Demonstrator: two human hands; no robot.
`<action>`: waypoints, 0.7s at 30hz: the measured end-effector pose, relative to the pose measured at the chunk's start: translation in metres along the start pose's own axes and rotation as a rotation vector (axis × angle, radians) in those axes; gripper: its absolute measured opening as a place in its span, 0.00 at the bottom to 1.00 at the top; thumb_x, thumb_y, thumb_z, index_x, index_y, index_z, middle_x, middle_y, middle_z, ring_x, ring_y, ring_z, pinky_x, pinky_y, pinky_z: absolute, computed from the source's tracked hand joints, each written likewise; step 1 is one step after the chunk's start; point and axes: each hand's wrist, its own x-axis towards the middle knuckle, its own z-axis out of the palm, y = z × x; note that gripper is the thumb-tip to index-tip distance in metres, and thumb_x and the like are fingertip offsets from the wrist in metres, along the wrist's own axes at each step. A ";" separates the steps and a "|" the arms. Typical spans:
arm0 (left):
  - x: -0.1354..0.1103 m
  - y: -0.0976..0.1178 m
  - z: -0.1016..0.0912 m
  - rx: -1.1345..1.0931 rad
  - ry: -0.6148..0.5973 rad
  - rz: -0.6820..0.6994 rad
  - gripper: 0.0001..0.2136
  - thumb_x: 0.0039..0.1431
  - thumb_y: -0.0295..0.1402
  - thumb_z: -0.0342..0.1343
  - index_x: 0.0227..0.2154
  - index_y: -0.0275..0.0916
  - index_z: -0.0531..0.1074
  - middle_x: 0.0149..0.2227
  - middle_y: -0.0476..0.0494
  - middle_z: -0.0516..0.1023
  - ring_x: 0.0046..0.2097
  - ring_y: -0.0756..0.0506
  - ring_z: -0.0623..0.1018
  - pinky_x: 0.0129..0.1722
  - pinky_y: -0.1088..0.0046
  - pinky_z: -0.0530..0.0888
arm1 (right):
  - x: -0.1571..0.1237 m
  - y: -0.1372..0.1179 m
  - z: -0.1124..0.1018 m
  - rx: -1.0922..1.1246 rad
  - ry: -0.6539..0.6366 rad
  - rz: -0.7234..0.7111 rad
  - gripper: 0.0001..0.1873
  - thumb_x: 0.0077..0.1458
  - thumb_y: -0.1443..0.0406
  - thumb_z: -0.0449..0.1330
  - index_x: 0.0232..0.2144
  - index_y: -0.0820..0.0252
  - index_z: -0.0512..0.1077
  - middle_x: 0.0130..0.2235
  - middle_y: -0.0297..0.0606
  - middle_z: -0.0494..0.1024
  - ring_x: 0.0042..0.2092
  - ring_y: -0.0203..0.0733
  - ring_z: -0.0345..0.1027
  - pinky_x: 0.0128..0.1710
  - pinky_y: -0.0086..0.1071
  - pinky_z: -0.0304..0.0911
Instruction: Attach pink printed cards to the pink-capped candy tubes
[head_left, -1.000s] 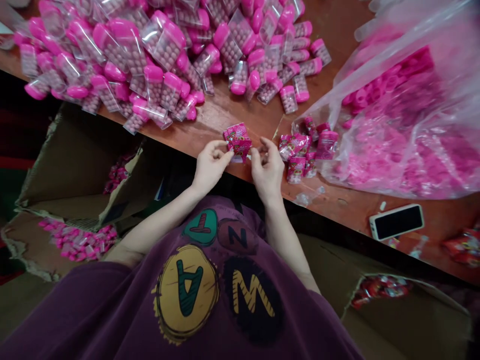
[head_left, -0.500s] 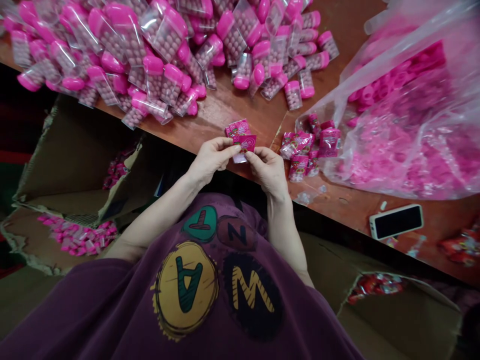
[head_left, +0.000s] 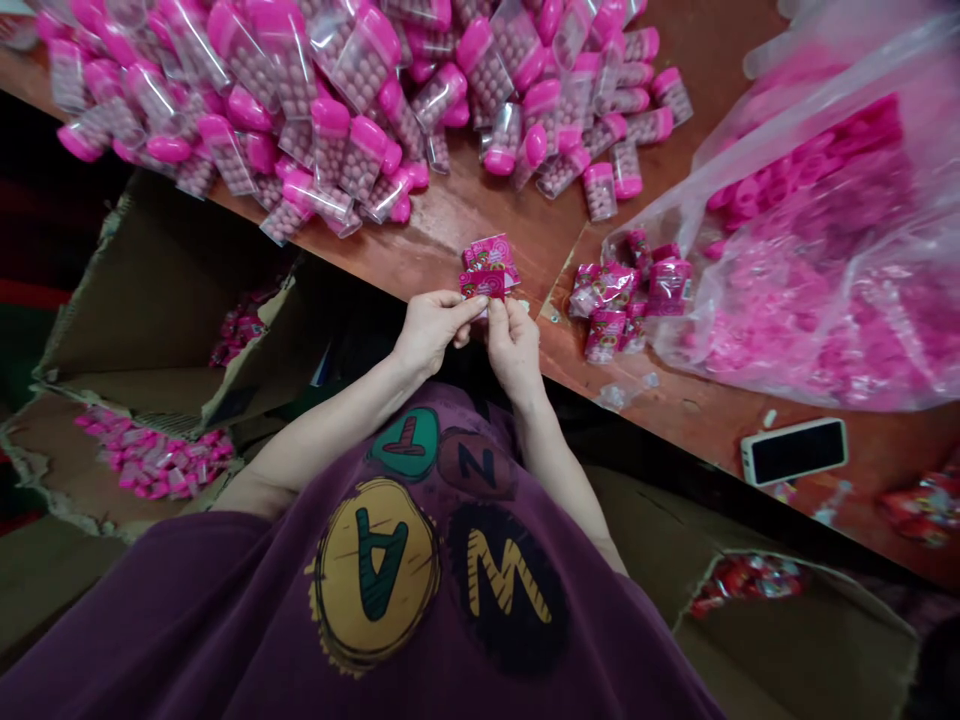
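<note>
Between my two hands is a small pink printed label (head_left: 482, 284), at the table's front edge. My left hand (head_left: 433, 328) is closed, pinching the label's lower edge between thumb and fingers. Close beside it, my right hand (head_left: 514, 345) also pinches the lower edge, its fingertips nearly touching the left thumb. Part of the label is hidden behind the fingers. Just beyond lies a small pile of similar pink labels (head_left: 501, 255) on the table. To the right sit several small containers wrapped in pink printed labels (head_left: 606, 335).
A large heap of clear bottles with pink caps and small balls inside (head_left: 330, 140) covers the table's far left. A clear bag of pink parts (head_left: 817, 290) lies at right, near a phone (head_left: 796, 452). Open cartons (head_left: 142, 385) stand below the table.
My right hand has moved left and inward, closer to my left hand. The label has shifted slightly left. The whole view has shifted a little.
</note>
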 end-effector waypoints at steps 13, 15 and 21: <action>-0.007 0.032 -0.067 -0.162 -0.041 0.023 0.15 0.61 0.36 0.69 0.25 0.32 0.75 0.18 0.49 0.72 0.19 0.54 0.70 0.22 0.77 0.65 | 0.018 -0.030 0.047 -0.331 -0.141 -0.331 0.29 0.72 0.46 0.53 0.22 0.53 0.58 0.21 0.27 0.58 0.24 0.35 0.50 0.28 0.35 0.46; -0.008 0.036 -0.084 -0.158 0.055 0.100 0.15 0.59 0.37 0.71 0.24 0.33 0.75 0.18 0.50 0.72 0.20 0.54 0.69 0.23 0.77 0.65 | 0.028 -0.034 0.061 -0.352 -0.226 -0.352 0.31 0.72 0.44 0.53 0.21 0.53 0.58 0.21 0.28 0.58 0.25 0.35 0.52 0.29 0.35 0.47; -0.005 0.039 -0.139 -0.008 0.389 0.303 0.17 0.56 0.40 0.71 0.21 0.36 0.75 0.16 0.52 0.70 0.19 0.56 0.66 0.22 0.78 0.62 | 0.061 -0.050 0.103 -0.563 -0.236 -0.532 0.27 0.74 0.49 0.53 0.24 0.54 0.65 0.28 0.34 0.69 0.30 0.38 0.60 0.33 0.34 0.54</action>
